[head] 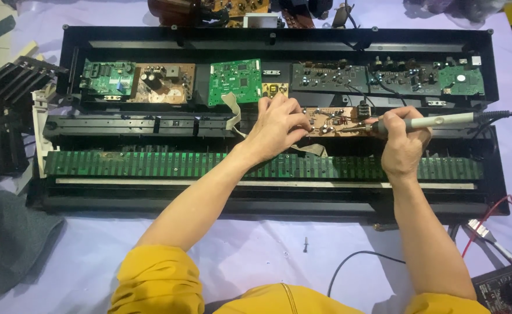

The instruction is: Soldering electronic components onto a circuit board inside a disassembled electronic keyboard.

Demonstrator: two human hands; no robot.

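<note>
An opened electronic keyboard chassis (151,200) lies across a light purple cloth, its circuit boards exposed. My right hand (404,145) grips a soldering iron (442,121) with a grey handle, its tip pointing left onto a small brown circuit board (331,122). My left hand (276,125) rests on the left end of that brown board, fingers curled and pressing on it. A beige ribbon cable (231,110) runs under my left hand. A long green contact strip (151,164) runs the width of the chassis below both hands.
Green boards (235,80) (107,77) and dark boards (384,75) sit in the back of the chassis. Black key sections (3,116) lie at the left, a grey cloth (6,244) at lower left, a multimeter (506,291) with red leads at lower right, a screw (305,244) in front.
</note>
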